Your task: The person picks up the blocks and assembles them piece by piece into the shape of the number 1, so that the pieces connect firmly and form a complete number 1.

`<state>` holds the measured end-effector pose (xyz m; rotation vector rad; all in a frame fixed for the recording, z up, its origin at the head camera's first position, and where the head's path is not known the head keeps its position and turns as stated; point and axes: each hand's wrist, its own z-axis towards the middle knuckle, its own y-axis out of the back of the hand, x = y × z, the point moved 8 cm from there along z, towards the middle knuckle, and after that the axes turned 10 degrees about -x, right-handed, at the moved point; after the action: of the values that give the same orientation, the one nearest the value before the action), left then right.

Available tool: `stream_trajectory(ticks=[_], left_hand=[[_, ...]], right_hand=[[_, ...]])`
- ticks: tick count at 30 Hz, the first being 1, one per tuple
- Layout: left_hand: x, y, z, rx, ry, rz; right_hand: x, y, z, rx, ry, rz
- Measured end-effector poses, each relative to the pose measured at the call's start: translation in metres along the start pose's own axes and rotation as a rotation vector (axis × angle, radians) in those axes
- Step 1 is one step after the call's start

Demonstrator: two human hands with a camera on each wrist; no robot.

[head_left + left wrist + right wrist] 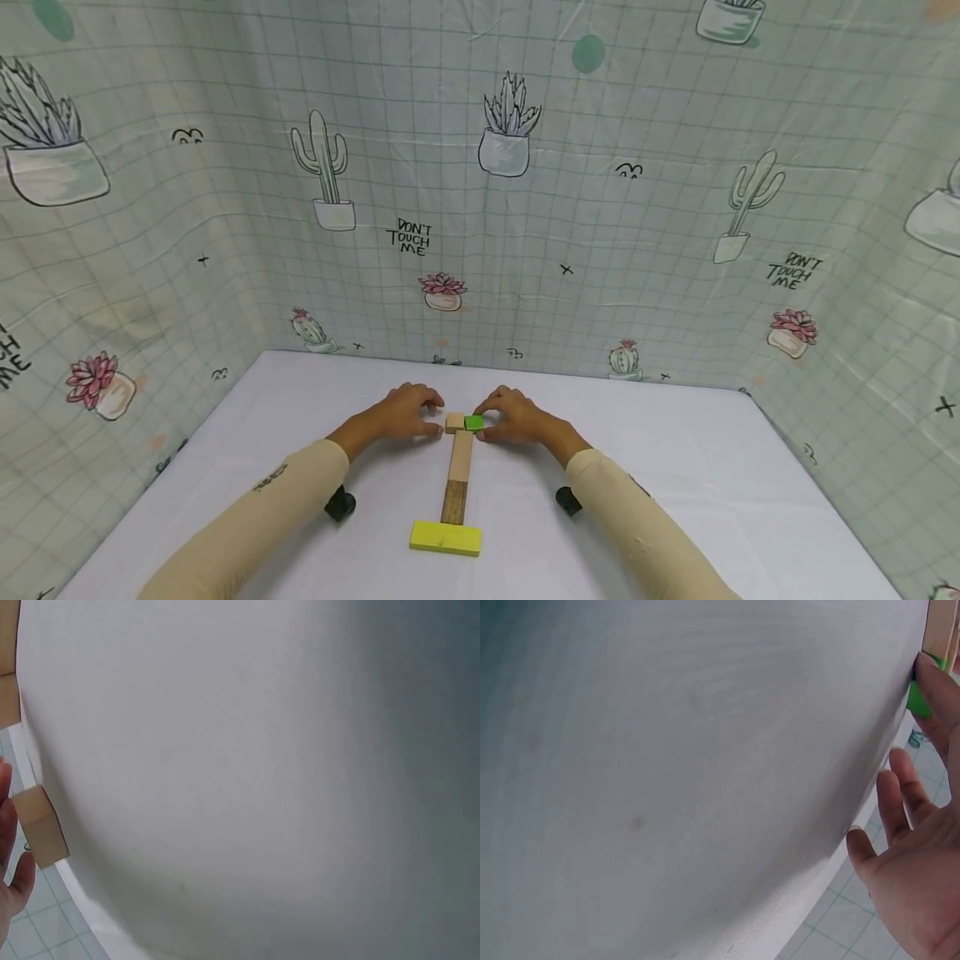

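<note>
My right hand (517, 418) pinches a small green block (474, 422), with a finger behind it and the thumb in front. In the right wrist view, fingers partly cover the green block (921, 699). Left of it sits a small plain wood block (455, 422). My left hand (407, 413) is beside that block, thumb and fingers spread and a small gap between; the left wrist view shows the wood block (42, 826) near its fingertips. Running toward me from the two small blocks are a long plain wood block (461, 456), then a darker brown block (454, 502).
A flat yellow block (446, 538) lies crosswise at the near end of the row. The white tabletop (660, 483) is bounded by a patterned cloth backdrop (465, 200). Black wrist devices (341, 504) are strapped under both forearms.
</note>
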<state>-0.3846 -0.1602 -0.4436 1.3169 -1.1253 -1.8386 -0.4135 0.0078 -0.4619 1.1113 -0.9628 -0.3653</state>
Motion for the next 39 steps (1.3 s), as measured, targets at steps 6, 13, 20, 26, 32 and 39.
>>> stream_trajectory(ticks=[6, 13, 20, 26, 32, 39], left_hand=[[0.004, 0.004, -0.001, -0.014, 0.019, -0.006], [0.012, 0.009, -0.001, -0.047, 0.004, 0.003], [0.019, 0.016, -0.004, -0.070, 0.026, 0.002], [0.025, 0.022, -0.010, -0.098, 0.034, 0.010], [0.035, 0.024, -0.015, -0.129, 0.046, 0.038], [0.045, 0.024, -0.022, -0.134, 0.078, 0.063]], right_hand=[[-0.001, 0.002, -0.001, -0.002, 0.001, -0.003], [-0.004, 0.003, 0.000, -0.009, 0.000, 0.006], [-0.006, 0.001, 0.002, -0.014, 0.013, -0.002], [-0.005, 0.000, 0.002, -0.012, 0.009, 0.011], [-0.004, -0.001, 0.001, -0.006, -0.008, 0.002], [-0.004, -0.002, 0.001, -0.010, -0.009, 0.006]])
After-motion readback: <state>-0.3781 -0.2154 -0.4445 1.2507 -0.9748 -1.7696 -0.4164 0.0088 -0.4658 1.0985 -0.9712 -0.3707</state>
